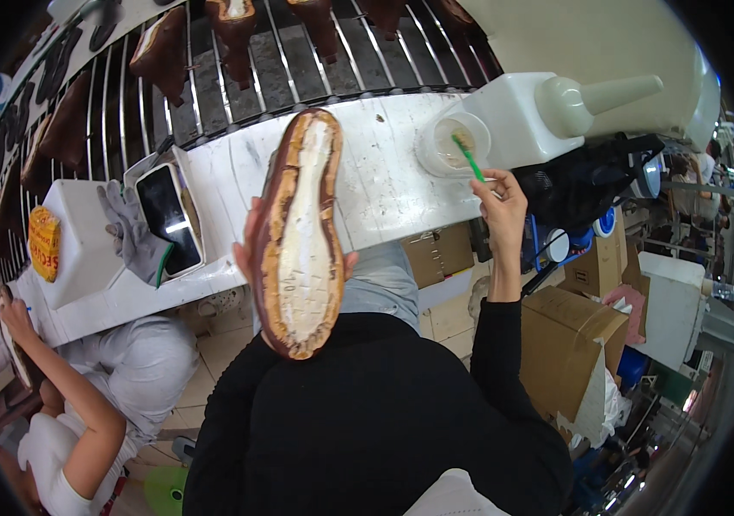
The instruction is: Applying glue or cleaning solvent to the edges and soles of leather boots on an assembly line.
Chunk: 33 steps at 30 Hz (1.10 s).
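Observation:
My left hand grips a brown shoe upper on its last, held with the bottom facing up. A pale strip runs down the middle of that bottom, and the folded tan leather edge surrounds it. The fingers of my right hand pinch a thin brush with a green handle. Its tip is inside a translucent plastic cup on the white bench, with some pale liquid at the bottom. A white bottle with a long nozzle lies on its side beside the cup.
Behind the bench, a metal-bar rack carries several brown shoe uppers. To the left are a phone, a grey glove and a yellow packet. A co-worker sits at far left. Cardboard boxes stand at right.

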Motion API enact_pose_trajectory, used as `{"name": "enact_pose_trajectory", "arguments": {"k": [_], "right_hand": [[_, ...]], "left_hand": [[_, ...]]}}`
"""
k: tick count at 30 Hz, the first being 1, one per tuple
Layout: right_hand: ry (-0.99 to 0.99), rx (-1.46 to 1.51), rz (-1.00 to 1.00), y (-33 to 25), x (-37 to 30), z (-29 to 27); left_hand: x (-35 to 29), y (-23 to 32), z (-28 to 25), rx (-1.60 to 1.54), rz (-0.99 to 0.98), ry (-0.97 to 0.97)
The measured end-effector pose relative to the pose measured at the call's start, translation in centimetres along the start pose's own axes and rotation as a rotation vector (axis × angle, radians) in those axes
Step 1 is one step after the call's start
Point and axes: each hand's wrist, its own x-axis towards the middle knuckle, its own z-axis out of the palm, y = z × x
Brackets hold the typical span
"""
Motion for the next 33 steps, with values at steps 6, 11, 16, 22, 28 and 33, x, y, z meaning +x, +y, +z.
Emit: {"name": "enact_pose_trajectory", "arguments": {"k": [6,11,16,22,28,33], "right_hand": [[-0.209,0.286,-0.064,-4.5,1.0,2.8],[-0.543,0.022,-0.175,-10.8,-4.4,5.6],[-0.718,-0.063,-0.360,-10.6,-8.1,6.5],[-0.561,-0.159,-0.460,-9.1,-7.4,7.5],[-0.440,-0.203,-0.392,-8.3,-5.2,8.8],[-0.404,-0.328,-0.429,-7.3,-1.6,9.7]], "left_hand": [[0.8,1.8,3.5,-0.418,0.169,0.284],[0.9,0.1,6.1,-0.270,0.264,0.467],[1.7,-0.6,6.8,-0.414,0.390,0.618],[2.0,0.2,6.2,-0.308,0.429,0.601],[2.0,0.4,6.9,-0.420,0.404,0.625],[1.8,0.0,7.2,-0.432,0.434,0.623]]}}
